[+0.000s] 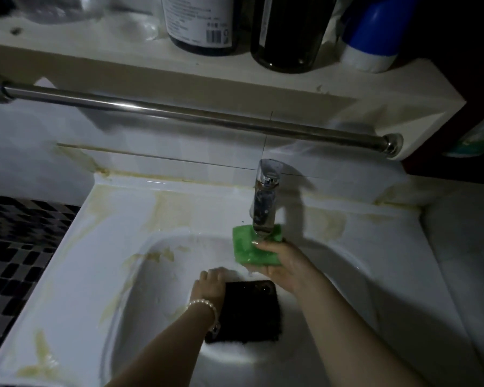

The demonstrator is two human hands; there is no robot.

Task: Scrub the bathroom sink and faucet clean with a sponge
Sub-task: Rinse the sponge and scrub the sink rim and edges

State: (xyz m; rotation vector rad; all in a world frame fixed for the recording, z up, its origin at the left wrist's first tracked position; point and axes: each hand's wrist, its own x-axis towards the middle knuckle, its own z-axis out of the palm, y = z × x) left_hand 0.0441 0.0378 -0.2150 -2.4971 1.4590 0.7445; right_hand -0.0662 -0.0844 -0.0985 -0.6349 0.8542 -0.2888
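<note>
My right hand (pixel 287 265) holds a green sponge (pixel 250 248) right under the spout of the chrome faucet (pixel 264 196), the sponge touching the spout's tip. Lower in the white sink (pixel 118 247), my left hand (pixel 208 283), with a pearl bracelet on its wrist, grips the left edge of a dark square object (pixel 249 311) that lies in the basin. Yellowish stains mark the sink's rim and the basin's left wall. The drain is hidden.
A steel towel rail (pixel 179 111) runs across the wall above the faucet. On the shelf above stand two dark bottles (pixel 288 32) and a blue and white bottle (pixel 372 34). A black mosaic floor (pixel 17 241) lies to the left.
</note>
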